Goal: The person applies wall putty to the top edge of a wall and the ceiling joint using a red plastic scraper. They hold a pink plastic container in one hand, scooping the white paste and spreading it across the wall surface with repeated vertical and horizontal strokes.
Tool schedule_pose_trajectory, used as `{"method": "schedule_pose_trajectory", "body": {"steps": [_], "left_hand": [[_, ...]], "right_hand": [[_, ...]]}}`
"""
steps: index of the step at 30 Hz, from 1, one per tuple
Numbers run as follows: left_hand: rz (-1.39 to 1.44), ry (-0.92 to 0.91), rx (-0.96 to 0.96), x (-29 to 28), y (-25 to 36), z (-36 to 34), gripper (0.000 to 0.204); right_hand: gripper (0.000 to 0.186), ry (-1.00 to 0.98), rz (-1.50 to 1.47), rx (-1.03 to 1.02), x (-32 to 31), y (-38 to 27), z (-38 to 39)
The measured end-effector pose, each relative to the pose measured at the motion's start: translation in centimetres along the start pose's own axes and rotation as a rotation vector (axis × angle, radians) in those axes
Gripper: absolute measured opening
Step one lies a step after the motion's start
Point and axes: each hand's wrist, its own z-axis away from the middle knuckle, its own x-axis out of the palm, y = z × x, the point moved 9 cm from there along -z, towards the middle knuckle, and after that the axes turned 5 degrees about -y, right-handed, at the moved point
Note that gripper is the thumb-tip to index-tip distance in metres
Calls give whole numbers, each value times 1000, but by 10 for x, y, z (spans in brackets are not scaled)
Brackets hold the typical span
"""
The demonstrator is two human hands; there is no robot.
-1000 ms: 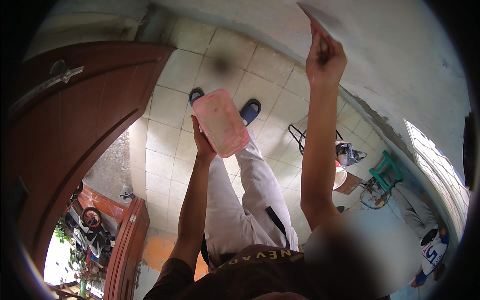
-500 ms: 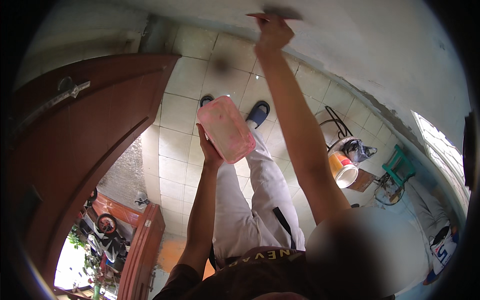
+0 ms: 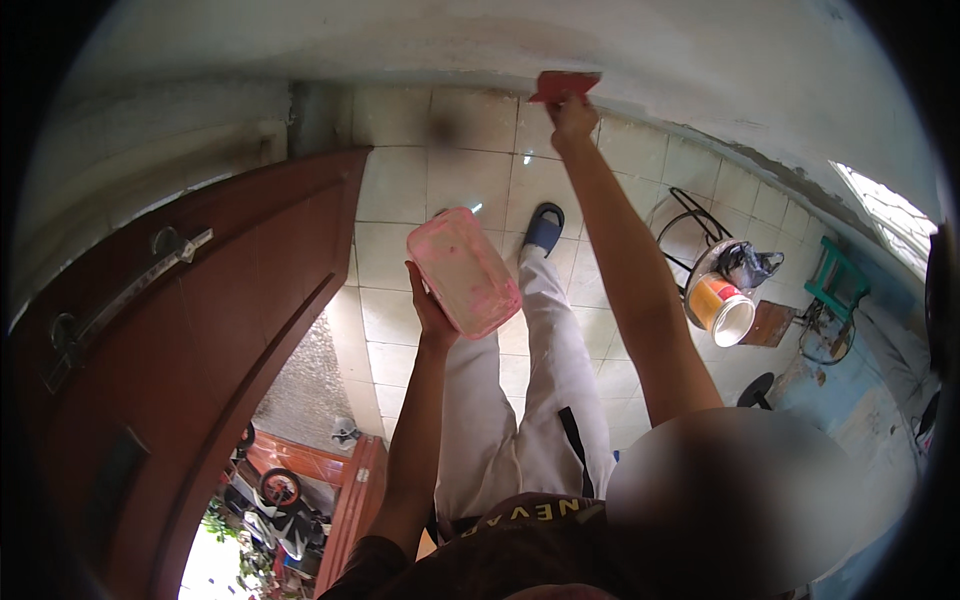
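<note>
Your right hand (image 3: 575, 120) is gripping a red blade (image 3: 567, 86) near the foot of the wall (image 3: 700, 60); whether the blade is touching the plaster, you cannot tell from here. Compared with a second ago, the blade is sitting farther left along the wall, and it is showing its flat face where it was appearing edge-on. That turn is probably meaning that a stroke over the wall is ending. Your left hand (image 3: 433, 318) is holding the pink tub (image 3: 464, 272) by its left side, keeping it above your legs, well apart from the blade. A bucket (image 3: 722, 310) is standing off to the right.
</note>
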Motion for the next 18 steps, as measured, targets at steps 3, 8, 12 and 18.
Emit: {"method": "schedule_pose_trajectory", "body": {"steps": [3,8,12,18], "left_hand": [[-48,-7,-26,4,13,1,82],[-60,-62,-68,-5,46,12,84],[-66,-115,-69,-1,67,15,77],[-136,-9,-8,-6,99,23,83]], "right_hand": [[15,-4,-37,-163,13,-42,-7],[20,64,509,-469,117,-93,98],[23,-209,532,-565,169,-82,172],[29,-232,320,-234,111,51,98]]}}
